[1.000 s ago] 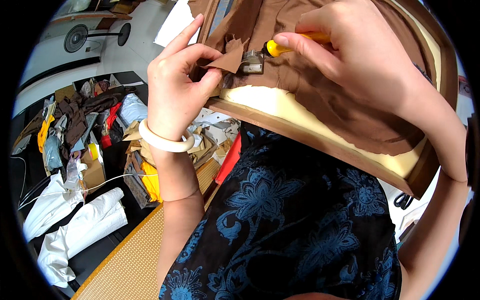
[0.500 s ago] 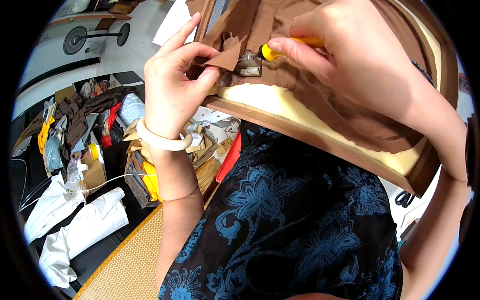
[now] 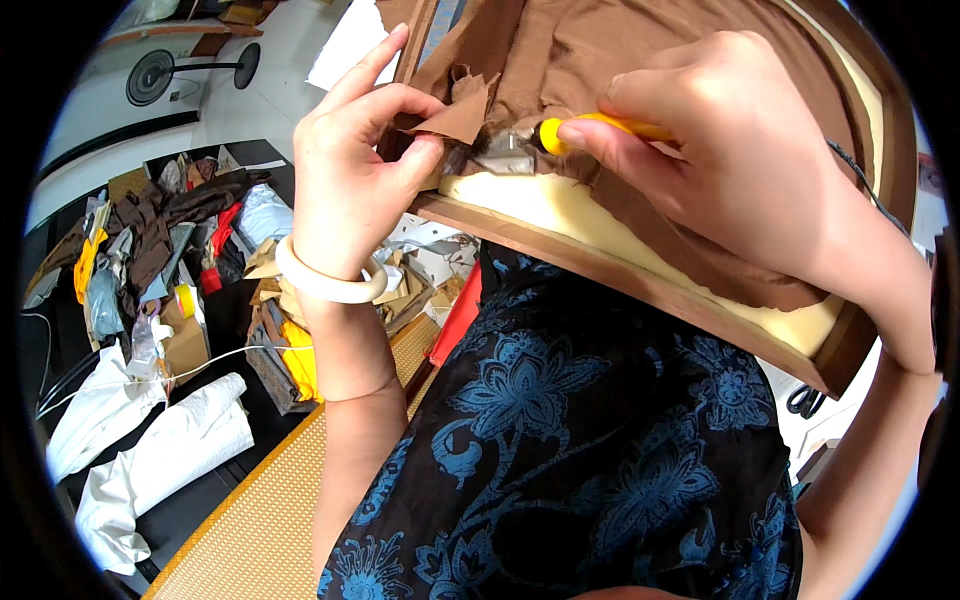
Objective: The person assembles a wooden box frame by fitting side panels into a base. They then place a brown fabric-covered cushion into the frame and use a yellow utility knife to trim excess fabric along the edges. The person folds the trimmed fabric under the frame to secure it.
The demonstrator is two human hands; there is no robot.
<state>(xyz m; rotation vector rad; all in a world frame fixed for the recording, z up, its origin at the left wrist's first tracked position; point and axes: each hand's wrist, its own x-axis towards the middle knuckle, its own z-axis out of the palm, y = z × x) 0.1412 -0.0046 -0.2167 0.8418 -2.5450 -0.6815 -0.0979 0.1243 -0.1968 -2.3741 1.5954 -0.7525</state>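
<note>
My left hand (image 3: 355, 155), with a cream bangle at the wrist, pinches a corner of brown cloth (image 3: 462, 122) between thumb and finger. Some of its other fingers stretch upward. Closed in my right hand (image 3: 725, 140) is a yellow-handled tool (image 3: 553, 135), its flat metal head (image 3: 505, 157) close beside the raised cloth corner, over the brown cover. That head is partly blurred. Brown cover fabric (image 3: 600, 40) lies wrinkled over pale yellow foam (image 3: 540, 205). Both sit inside a brown wooden frame (image 3: 640, 275) above my lap.
Left, a black table (image 3: 215, 480) bears heaped fabric scraps (image 3: 150, 230) and white rolled material (image 3: 170, 460). A woven tan panel (image 3: 265, 500) runs beside my left arm. A dark cord (image 3: 865, 185) passes near my right wrist. A fan (image 3: 150, 77) appears at the far left.
My right hand has shifted slightly right and nearer to me, drawing the tool's flat head toward the foam edge. My left hand keeps its pinch on the cloth, almost still.
</note>
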